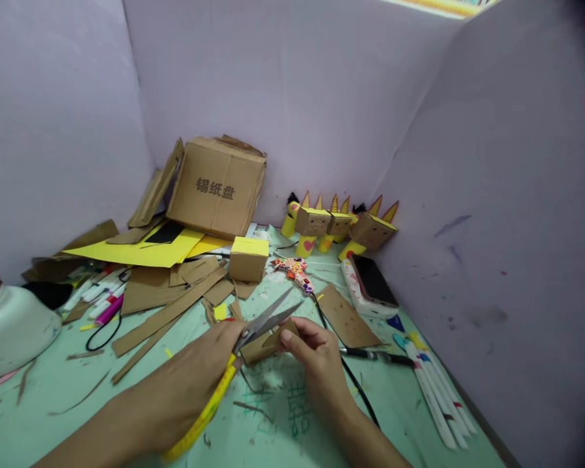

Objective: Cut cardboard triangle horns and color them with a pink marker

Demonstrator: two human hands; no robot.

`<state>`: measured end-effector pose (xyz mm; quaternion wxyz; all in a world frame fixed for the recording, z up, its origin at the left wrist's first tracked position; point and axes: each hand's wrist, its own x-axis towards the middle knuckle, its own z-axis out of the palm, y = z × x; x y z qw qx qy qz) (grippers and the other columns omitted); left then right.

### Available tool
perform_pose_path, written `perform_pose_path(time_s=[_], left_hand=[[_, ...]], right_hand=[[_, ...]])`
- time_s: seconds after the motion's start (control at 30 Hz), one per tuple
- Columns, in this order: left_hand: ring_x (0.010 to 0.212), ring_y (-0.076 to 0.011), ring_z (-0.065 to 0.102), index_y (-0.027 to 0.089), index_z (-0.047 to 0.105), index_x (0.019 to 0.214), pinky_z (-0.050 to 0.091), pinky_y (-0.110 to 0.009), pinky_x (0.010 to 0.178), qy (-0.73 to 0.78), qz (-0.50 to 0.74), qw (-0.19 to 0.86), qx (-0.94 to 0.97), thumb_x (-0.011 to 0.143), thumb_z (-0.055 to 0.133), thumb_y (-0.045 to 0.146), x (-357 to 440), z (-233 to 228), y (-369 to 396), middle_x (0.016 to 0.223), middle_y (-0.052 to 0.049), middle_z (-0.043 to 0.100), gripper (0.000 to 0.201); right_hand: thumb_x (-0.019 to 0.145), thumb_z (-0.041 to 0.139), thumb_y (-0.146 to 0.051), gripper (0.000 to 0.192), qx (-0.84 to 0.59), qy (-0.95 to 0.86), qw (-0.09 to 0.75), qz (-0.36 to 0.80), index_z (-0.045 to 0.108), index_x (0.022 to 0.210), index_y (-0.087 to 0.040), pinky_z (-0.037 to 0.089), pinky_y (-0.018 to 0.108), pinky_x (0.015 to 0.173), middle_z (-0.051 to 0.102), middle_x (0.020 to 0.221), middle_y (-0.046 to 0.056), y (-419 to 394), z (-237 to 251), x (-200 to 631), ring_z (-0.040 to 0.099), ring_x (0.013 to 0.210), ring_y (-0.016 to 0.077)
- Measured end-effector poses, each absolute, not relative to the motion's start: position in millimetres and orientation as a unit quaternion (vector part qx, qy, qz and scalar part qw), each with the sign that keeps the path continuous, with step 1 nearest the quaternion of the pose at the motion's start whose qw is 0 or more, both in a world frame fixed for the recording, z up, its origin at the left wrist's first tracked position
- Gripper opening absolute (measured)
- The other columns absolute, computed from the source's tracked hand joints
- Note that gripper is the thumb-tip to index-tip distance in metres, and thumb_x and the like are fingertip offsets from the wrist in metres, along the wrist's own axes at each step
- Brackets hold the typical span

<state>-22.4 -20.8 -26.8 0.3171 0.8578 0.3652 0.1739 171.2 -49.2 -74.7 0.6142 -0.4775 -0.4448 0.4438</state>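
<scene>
My left hand grips yellow-handled scissors, their blades open and pointing up to the right. My right hand pinches a small brown cardboard piece between thumb and fingers, held right at the blades. Both hands hover low over the green table. A small yellow-topped cardboard cube stands just beyond them.
A big cardboard box leans at the back over yellow paper and cardboard strips. Cardboard figures line the back wall. A phone, markers, a black cable lie right; a white bowl left.
</scene>
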Motion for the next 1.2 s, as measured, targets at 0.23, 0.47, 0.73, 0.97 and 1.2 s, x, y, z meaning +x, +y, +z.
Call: perform_pose_path(time_s=[0.23, 0.47, 0.73, 0.97, 1.2], left_hand=[[0.099, -0.0245, 0.052, 0.023, 0.045, 0.120, 0.040, -0.037, 0.087, 0.396, 0.108, 0.253, 0.876, 0.080, 0.036, 0.016, -18, -32, -29, 0.107, -0.009, 0.056, 0.042], [0.104, -0.0241, 0.051, 0.022, 0.048, 0.114, 0.039, -0.038, 0.089, 0.407, 0.061, 0.214, 0.886, 0.076, 0.036, 0.009, -11, -30, -31, 0.106, -0.010, 0.056, 0.042], [0.096, -0.0226, 0.055, 0.024, 0.051, 0.109, 0.042, -0.036, 0.085, 0.409, 0.050, 0.218, 0.884, 0.079, 0.033, 0.012, -13, -39, -29, 0.103, -0.008, 0.058, 0.037], [0.101, -0.0256, 0.054, 0.021, 0.052, 0.110, 0.040, -0.041, 0.087, 0.411, 0.068, 0.217, 0.883, 0.079, 0.033, 0.012, -13, -37, -29, 0.104, -0.011, 0.059, 0.038], [0.099, -0.0244, 0.055, 0.021, 0.055, 0.107, 0.042, -0.039, 0.086, 0.416, 0.088, 0.229, 0.876, 0.080, 0.034, 0.014, -13, -36, -28, 0.100, -0.010, 0.061, 0.035]], right_hand=[[0.074, 0.061, -0.026, 0.012, -0.491, -0.527, 0.583, 0.375, 0.067, 0.068, -0.016, 0.041, 0.026, 0.058, 0.060, 0.063, 0.001, -56, -69, 167, 0.053, 0.062, 0.0156], [0.070, 0.061, -0.015, 0.010, -0.476, -0.545, 0.595, 0.350, 0.067, 0.064, -0.017, 0.042, 0.025, 0.058, 0.061, 0.065, 0.001, -56, -68, 164, 0.055, 0.063, 0.0159], [0.071, 0.060, -0.014, 0.011, -0.487, -0.548, 0.587, 0.344, 0.068, 0.064, -0.017, 0.040, 0.023, 0.054, 0.060, 0.062, 0.001, -59, -64, 163, 0.053, 0.059, 0.0144], [0.069, 0.061, -0.015, 0.012, -0.491, -0.529, 0.584, 0.372, 0.069, 0.061, -0.018, 0.040, 0.023, 0.054, 0.060, 0.056, 0.000, -60, -60, 161, 0.053, 0.057, 0.0149], [0.069, 0.061, -0.015, 0.012, -0.491, -0.526, 0.580, 0.382, 0.069, 0.061, -0.018, 0.041, 0.023, 0.054, 0.060, 0.057, 0.000, -59, -59, 162, 0.053, 0.057, 0.0147]])
